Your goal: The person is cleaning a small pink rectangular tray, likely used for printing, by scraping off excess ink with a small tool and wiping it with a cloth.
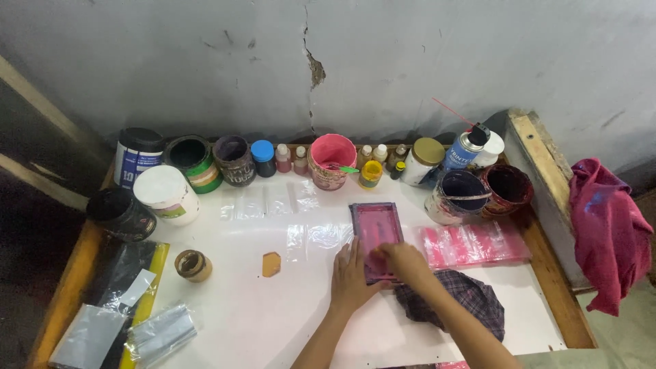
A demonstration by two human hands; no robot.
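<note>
Pink-stained small framed screen (375, 236) lies flat on the white table (260, 321), right of centre. Left hand (350, 279) lies open, palm down, fingers spread, touching the frame's lower left edge. Right hand (403, 261) is closed over the frame's lower right part, pressing there; what it grips, if anything, cannot be told. A dark checked cloth (459, 301) is bunched under the right forearm, just beside the frame. Stack of pink plastic bags (473, 244) sits just right of the frame. Clear bags (273, 201) lie in a row on the table behind. Back edge holds a line of paint pots and small bottles, with a pink tub (331, 160) behind the frame and a blue spray can (463, 149) further right. Small brown jar (193, 265) stands well to the left. Red cloth (608, 229) hangs off the right side.
</note>
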